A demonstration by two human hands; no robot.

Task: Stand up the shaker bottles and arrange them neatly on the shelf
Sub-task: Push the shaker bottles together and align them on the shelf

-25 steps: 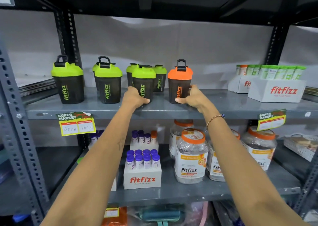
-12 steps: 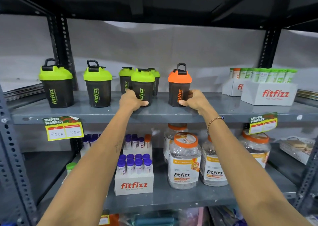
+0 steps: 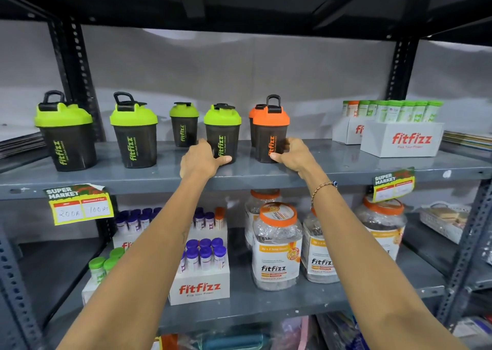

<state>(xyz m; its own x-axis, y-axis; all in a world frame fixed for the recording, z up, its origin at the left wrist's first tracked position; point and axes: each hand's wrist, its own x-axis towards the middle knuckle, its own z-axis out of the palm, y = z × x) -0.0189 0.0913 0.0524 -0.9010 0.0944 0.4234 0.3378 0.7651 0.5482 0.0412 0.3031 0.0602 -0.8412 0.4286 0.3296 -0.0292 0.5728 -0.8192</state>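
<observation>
Several dark shaker bottles stand upright on the grey shelf [image 3: 159,176]. My left hand [image 3: 199,160] grips the base of a green-lidded shaker [image 3: 223,131]. My right hand [image 3: 292,155] grips the base of an orange-lidded shaker [image 3: 270,134]; a second orange lid [image 3: 253,112] peeks out right behind it. Further left stand two larger green-lidded shakers [image 3: 65,134] [image 3: 134,131], and a smaller green-lidded shaker [image 3: 184,123] sits further back.
White fitfizz boxes [image 3: 402,139] with green-capped tubes fill the shelf's right end. Price tags [image 3: 80,205] hang from the front edge. The lower shelf holds tube boxes [image 3: 199,283] and orange-lidded jars [image 3: 277,245]. Steel uprights flank both sides.
The view has shifted, so the shelf sits lower and further left in frame. Both hands keep their grip on the same two shakers, which look a little farther apart now.
</observation>
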